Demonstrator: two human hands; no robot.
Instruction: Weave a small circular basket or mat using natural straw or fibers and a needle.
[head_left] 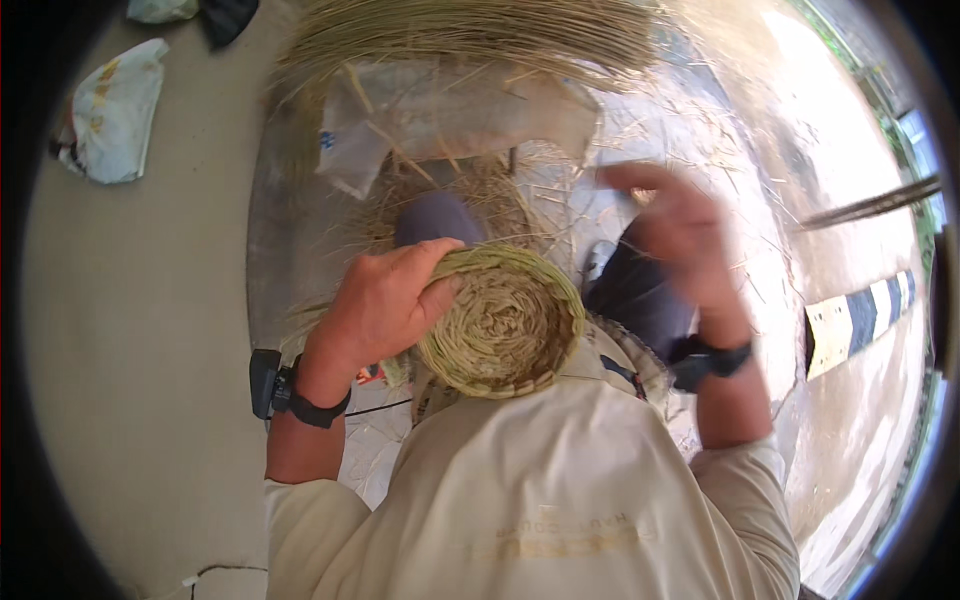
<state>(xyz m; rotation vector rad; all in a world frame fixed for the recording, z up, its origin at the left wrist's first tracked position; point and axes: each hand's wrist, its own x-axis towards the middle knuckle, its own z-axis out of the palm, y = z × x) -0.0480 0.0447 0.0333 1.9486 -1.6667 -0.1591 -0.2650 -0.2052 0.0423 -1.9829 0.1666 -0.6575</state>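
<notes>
A round, shallow woven straw basket (505, 322) rests over my lap, its coiled inside facing up. Greener strands run along its rim. My left hand (395, 300) is closed on the basket's left edge, the thumb over the rim and the other fingers mostly hidden beneath. Off to the right and farther out, my right hand (685, 230) is raised apart from the basket, above my right knee. Motion smears its fingers, so whether they pinch a strand cannot be made out.
A large bundle of long dry straw (470, 30) lies at the far side. Before it a whitish plastic sheet (460, 105) spreads over loose straw (500, 200). A white bag (120, 112) lies far left. At right is a black-and-white striped block (862, 322).
</notes>
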